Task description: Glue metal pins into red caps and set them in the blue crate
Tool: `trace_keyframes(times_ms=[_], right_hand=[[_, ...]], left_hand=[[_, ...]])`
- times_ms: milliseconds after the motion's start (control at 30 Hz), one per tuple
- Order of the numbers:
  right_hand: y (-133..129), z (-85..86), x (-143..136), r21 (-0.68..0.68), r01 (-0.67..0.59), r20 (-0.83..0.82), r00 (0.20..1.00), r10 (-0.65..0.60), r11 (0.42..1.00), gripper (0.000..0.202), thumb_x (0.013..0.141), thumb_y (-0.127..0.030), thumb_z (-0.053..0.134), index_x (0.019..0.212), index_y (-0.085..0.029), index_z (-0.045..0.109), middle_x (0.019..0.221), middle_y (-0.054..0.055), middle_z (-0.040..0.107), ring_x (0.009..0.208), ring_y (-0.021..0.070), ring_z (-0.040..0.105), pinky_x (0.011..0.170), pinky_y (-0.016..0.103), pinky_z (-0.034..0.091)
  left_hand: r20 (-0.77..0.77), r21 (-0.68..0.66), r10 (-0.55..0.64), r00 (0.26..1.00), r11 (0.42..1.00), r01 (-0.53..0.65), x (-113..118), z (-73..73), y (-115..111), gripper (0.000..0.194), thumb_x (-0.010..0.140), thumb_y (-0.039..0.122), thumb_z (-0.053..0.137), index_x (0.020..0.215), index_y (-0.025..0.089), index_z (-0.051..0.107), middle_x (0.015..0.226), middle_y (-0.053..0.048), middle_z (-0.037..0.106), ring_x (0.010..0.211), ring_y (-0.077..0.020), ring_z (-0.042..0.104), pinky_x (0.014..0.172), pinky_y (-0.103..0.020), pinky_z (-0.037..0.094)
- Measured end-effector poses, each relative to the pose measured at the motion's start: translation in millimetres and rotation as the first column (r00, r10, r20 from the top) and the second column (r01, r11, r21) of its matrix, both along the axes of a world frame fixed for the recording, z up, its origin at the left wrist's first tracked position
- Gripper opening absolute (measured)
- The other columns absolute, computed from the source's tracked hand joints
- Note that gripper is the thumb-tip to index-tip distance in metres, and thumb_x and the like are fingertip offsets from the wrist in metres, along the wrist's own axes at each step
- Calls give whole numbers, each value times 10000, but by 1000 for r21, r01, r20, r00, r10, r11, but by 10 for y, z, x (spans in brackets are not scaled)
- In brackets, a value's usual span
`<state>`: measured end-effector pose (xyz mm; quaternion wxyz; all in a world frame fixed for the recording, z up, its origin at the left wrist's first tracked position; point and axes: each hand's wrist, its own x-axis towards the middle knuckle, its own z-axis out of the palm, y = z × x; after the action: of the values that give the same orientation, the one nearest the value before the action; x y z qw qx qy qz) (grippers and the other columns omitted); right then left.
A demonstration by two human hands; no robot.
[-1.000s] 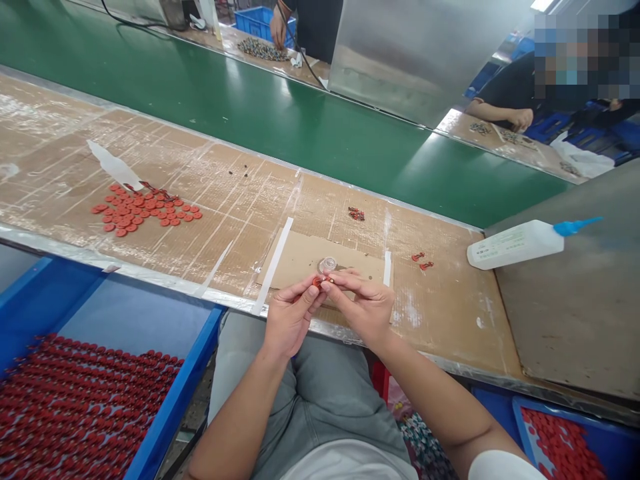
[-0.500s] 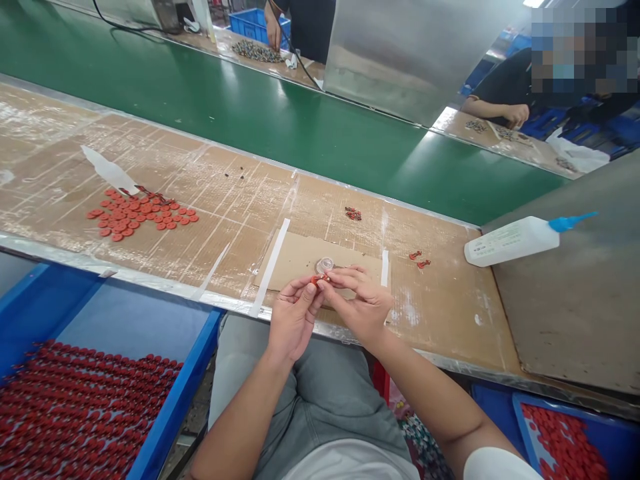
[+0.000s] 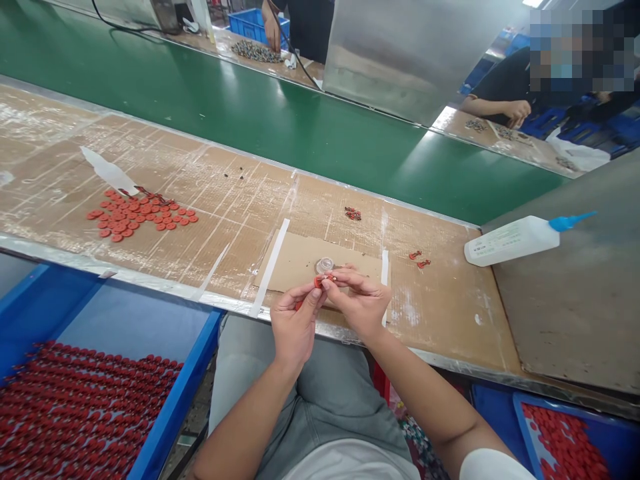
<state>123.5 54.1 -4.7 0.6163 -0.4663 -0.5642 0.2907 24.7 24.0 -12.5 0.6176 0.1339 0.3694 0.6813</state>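
left hand (image 3: 293, 330) + right hand (image 3: 365, 307) pinching red piece (image 3: 319, 281) | round clear thing (image 3: 325, 265) just beyond grip | fiddly step imo, wants steady fingertips

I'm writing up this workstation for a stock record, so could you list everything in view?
Bottle: one, white with blue nozzle, table's right end
Discs: many, red, table's left
White sliver: one, beside discs
Small cluster: one, red and dark, behind cardboard
Loose parts: two, red, right of cardboard
Cardboard: one, brown, taped down
Round dish: one, clear, on cardboard
Belt: one, green, beyond table
Filled trays: two, blue, lower left and right
Co-workers: two, dark clothing, beyond belt
Red piece: one, between fingertips
Left hand, right hand: one each, bare, centre
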Motion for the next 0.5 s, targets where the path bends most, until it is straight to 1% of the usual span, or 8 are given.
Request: trace_keyframes(times_ms=[133, 233, 400, 500], right_hand=[[1, -11, -26, 49, -40, -54, 998, 42, 998, 195, 657, -165, 791, 809, -277, 742, 798, 2, 757, 762, 205, 707, 899, 452, 507], [-6, 4, -31, 69, -61, -58, 996, 65, 996, 214, 660, -150, 789, 818, -285, 742, 802, -2, 757, 755, 196, 705, 890, 441, 506], [-36, 36, -12, 7, -31, -28, 999, 31, 999, 139, 650, -224, 802, 766, -263, 734, 785, 11, 758, 745, 206, 715, 921, 446, 503], [-58, 46, -4, 0, -32, -24, 999, 32, 999, 140, 649, -227, 802, 767, -260, 735, 793, 15, 760, 740, 203, 717, 941, 443, 495]], left_hand=[[-12, 0, 22, 1000, 1000, -22, 7, -12, -2, 162, 673, 209, 772, 834, 204, 746, 920, -34, 779, 895, -156, 717, 877, -313, 565], [-7, 22, 23, 1000, 999, -23, -1, -25, 1, 147, 660, 198, 780, 804, 215, 754, 903, -22, 781, 881, -152, 719, 852, -296, 574], [-29, 73, 43, 999, 997, -40, -4, -33, -7, 139, 642, 179, 789, 764, 238, 758, 878, -3, 782, 878, -149, 718, 852, -292, 575], [-46, 79, 38, 998, 996, -34, 3, -31, -14, 135, 646, 180, 786, 764, 238, 758, 877, -3, 782, 886, -151, 717, 863, -295, 572]])
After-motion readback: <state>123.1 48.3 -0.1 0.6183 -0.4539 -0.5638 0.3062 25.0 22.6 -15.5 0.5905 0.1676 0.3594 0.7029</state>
